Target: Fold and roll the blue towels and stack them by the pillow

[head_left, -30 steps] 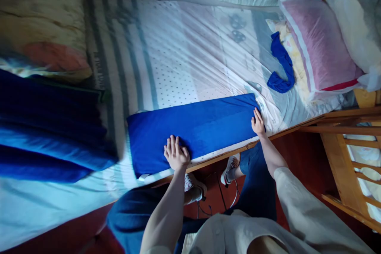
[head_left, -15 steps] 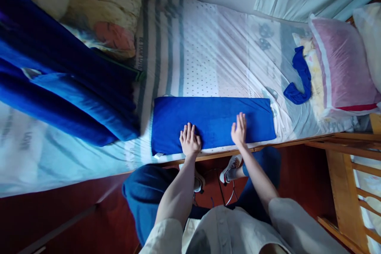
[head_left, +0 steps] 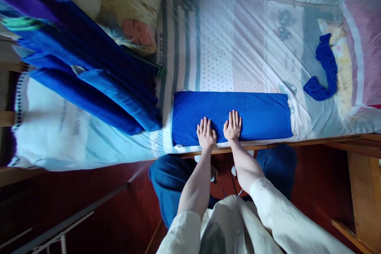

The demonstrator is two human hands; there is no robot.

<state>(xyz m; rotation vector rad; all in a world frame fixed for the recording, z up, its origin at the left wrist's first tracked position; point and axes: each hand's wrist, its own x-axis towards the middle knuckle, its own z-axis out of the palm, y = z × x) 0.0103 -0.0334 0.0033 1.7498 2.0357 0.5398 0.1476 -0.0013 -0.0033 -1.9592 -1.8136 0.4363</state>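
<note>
At between nine and ten o'clock from the flat blue cloth (head_left: pixel 262 117), a pile of blue cloths (head_left: pixel 113 87) lies across the bed (head_left: pixel 253 47), with a patterned pillow (head_left: pixel 133 8) beyond it near ten. The flat blue cloth itself is spread as a long rectangle along the bed's near edge, a white tag (head_left: pixel 178 147) at its eight o'clock corner. Left hand (head_left: pixel 206 133) rests open on it, palm down, fingers toward twelve; just beside, the right hand (head_left: pixel 233 126) lies likewise open. Out at two o'clock curls a blue strip (head_left: pixel 324 71), then a pink pillow (head_left: pixel 369 47).
</note>
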